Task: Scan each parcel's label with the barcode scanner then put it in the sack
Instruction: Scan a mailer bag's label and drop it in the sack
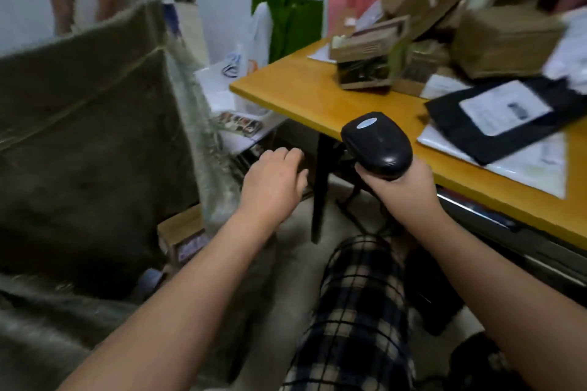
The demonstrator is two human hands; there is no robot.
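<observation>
Your right hand is wrapped around the grip of the barcode scanner, with its head up and tilted towards the near edge of the table. Your left hand holds nothing. Its fingers are loosely curled and it hangs in the gap between the sack on the left and the table on the right, touching neither. The sack stands open-topped at the left; I can't tell what is inside it. No parcel is in hand, so this looks like the gap between parcels, with the next pick not yet begun. The closest candidate is the black mailer at the near right of the table. Its white label faces up, and it lies on top of a white mailer. The brown boxes are piled farther back. For the next move, reach right with the free hand to the black mailer, or just aim the scanner at its label where it lies. Keep the label flat and facing the scanner head. Once it reads, carry the mailer left, across your lap, to the sack mouth. The frame is blurred, so the label print is unreadable.
</observation>
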